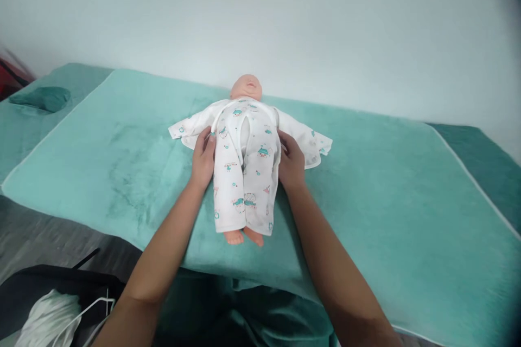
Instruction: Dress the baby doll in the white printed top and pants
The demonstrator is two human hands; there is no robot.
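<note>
A baby doll [246, 87] lies on its back on a teal towel [366, 184], head toward the wall, bare feet toward me. It wears white printed trousers [244, 173] and an open white printed top [195, 122] spread out beneath it. My left hand [203, 157] grips the trousers' waist at the doll's left side as I see it. My right hand [291, 160] holds the waist on the other side, fingers curled on the cloth.
A folded dark teal cloth [40, 98] lies at the far left of the bed. A black bag [49, 287] with white fabric [49, 320] and a white hanger sits on the floor at bottom left. A pale wall runs behind the bed.
</note>
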